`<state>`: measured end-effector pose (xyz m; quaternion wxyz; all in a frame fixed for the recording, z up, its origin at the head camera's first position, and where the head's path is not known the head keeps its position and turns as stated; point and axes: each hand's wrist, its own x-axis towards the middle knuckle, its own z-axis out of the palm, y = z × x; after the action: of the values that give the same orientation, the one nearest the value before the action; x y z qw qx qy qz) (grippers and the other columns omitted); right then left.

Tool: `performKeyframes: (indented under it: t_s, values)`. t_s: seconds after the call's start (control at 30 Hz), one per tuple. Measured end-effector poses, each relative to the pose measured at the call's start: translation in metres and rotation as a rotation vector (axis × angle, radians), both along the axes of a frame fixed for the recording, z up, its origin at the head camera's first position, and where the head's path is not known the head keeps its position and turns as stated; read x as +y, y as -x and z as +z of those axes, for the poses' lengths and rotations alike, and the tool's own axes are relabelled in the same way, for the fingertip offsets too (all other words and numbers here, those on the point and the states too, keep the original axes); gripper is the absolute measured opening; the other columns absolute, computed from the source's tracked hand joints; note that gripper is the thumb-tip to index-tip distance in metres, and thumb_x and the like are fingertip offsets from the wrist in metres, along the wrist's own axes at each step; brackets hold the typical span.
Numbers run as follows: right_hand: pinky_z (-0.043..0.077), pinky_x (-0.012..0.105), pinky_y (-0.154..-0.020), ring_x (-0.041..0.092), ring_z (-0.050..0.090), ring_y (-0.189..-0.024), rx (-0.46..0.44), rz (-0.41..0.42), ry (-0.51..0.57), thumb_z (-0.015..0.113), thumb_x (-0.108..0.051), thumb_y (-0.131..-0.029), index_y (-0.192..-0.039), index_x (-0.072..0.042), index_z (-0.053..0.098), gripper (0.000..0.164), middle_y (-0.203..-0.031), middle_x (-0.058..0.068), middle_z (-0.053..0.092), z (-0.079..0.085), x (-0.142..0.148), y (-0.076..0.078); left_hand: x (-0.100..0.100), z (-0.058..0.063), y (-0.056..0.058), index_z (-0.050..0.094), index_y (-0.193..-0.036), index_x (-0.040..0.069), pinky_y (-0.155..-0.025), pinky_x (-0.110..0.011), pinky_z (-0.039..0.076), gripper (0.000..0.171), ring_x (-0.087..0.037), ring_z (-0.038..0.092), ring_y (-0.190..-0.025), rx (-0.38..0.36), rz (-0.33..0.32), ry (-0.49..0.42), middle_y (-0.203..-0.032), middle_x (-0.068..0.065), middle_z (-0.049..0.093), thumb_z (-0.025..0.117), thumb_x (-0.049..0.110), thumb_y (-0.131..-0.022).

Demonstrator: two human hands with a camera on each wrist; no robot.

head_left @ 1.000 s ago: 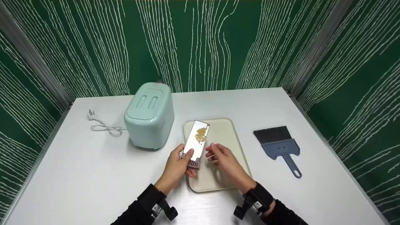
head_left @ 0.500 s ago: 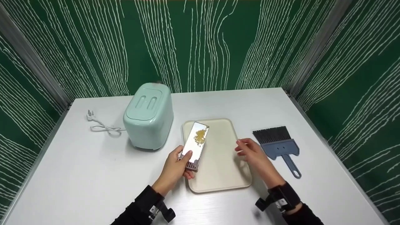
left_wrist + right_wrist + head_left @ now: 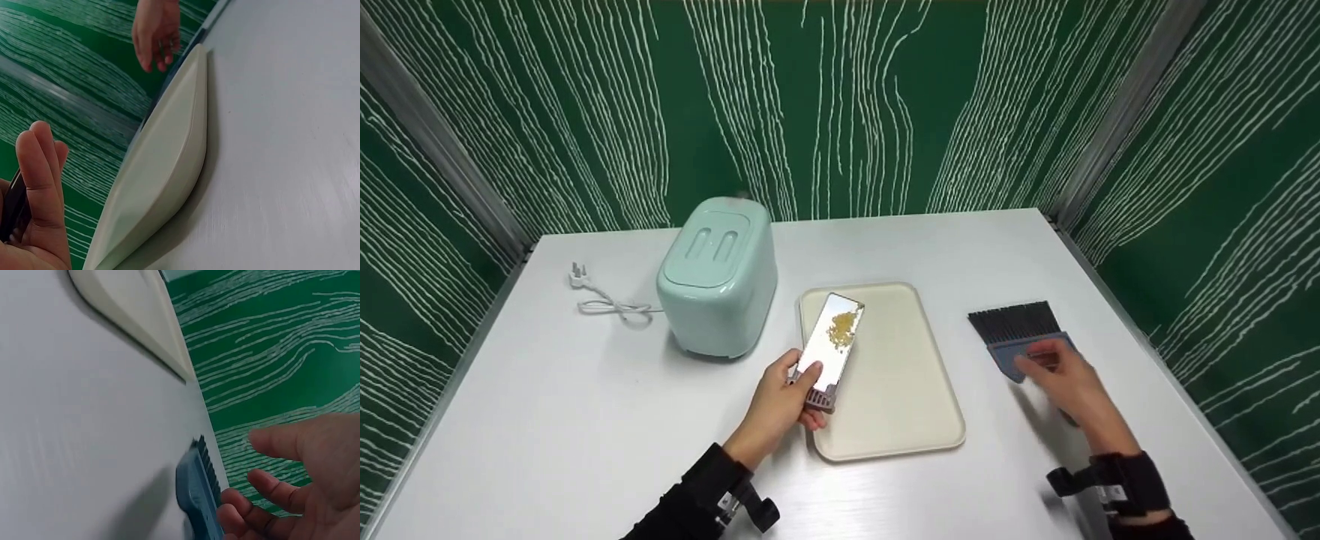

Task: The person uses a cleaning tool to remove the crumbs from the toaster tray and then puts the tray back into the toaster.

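My left hand [image 3: 777,394] grips a narrow, shiny crumb tray [image 3: 825,341] by its slotted grey end, thumb on top. Yellow crumbs [image 3: 841,330] lie in a patch near its far right edge. The crumb tray is held over the left side of a beige serving tray [image 3: 900,390]. My right hand [image 3: 1065,379] hovers over a blue-grey brush [image 3: 1009,356] on the right, covering much of its handle in the head view. In the right wrist view, the fingers [image 3: 270,486] are loosely bent and spread above the brush, holding nothing.
A mint-green toaster [image 3: 716,281] stands at the back left of the white table [image 3: 585,420]. Its white cord and plug [image 3: 611,300] lie to its left. Green walls with white lines [image 3: 870,105] enclose the table at the back and sides.
My right hand has moved right, from beside the crumb tray, across the serving tray, to above the brush. The left hand and crumb tray have hardly moved.
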<state>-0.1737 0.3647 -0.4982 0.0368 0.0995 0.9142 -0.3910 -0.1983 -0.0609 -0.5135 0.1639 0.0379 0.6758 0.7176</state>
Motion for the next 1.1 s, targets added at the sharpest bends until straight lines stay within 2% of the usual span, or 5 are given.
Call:
performKeyframes:
  t_s: [0.13, 0.37, 0.7, 0.93, 1.1]
  values:
    - [0.051, 0.030, -0.080, 0.046, 0.062, -0.121, -0.045, -0.042, -0.068, 0.067, -0.042, -0.106, -0.143, 0.008, 0.046, 0.065, -0.137, 0.036, 0.059, -0.003, 0.031, -0.007, -0.001, 0.000, 0.000, 0.053, -0.118, -0.001, -0.043, -0.025, 0.054, 0.024, -0.012, 0.066, -0.045, 0.001, -0.007, -0.004, -0.064, -0.007, 0.070, 0.057, 0.022, -0.113]
    - [0.048, 0.033, -0.071, 0.031, 0.063, -0.094, -0.107, -0.092, -0.157, 0.074, -0.043, -0.100, -0.129, 0.010, 0.051, 0.065, -0.111, 0.025, 0.063, -0.013, 0.062, -0.015, -0.003, -0.001, 0.000, 0.053, -0.116, -0.001, -0.042, -0.025, 0.054, 0.023, -0.012, 0.066, -0.046, -0.006, -0.004, 0.009, -0.064, -0.007, 0.070, 0.057, 0.022, -0.112]
    - [0.046, 0.032, -0.071, 0.026, 0.057, -0.093, -0.145, -0.075, -0.202, 0.063, -0.067, -0.099, -0.121, 0.004, 0.058, 0.075, -0.105, 0.015, 0.063, -0.015, 0.056, -0.018, -0.003, 0.000, -0.001, 0.053, -0.115, -0.001, -0.042, -0.025, 0.054, 0.023, -0.012, 0.066, -0.046, -0.007, -0.005, 0.018, -0.065, -0.007, 0.070, 0.057, 0.022, -0.112]
    - [0.045, 0.033, -0.067, 0.023, 0.055, -0.084, -0.135, -0.051, -0.207, 0.076, -0.052, -0.096, -0.106, 0.001, 0.062, 0.056, -0.091, 0.007, 0.059, -0.015, 0.048, -0.016, -0.004, 0.000, -0.001, 0.052, -0.115, -0.001, -0.043, -0.025, 0.054, 0.024, -0.012, 0.067, -0.046, -0.007, -0.010, 0.018, -0.065, -0.007, 0.070, 0.057, 0.023, -0.112]
    - [0.048, 0.032, -0.067, 0.019, 0.061, -0.082, -0.149, -0.065, -0.155, 0.072, -0.042, -0.098, -0.110, 0.002, 0.058, 0.048, -0.090, 0.005, 0.068, -0.012, 0.051, -0.013, -0.004, 0.000, -0.001, 0.053, -0.118, 0.000, -0.043, -0.024, 0.053, 0.024, -0.012, 0.066, -0.046, -0.004, -0.015, 0.025, -0.065, -0.006, 0.069, 0.057, 0.023, -0.113]
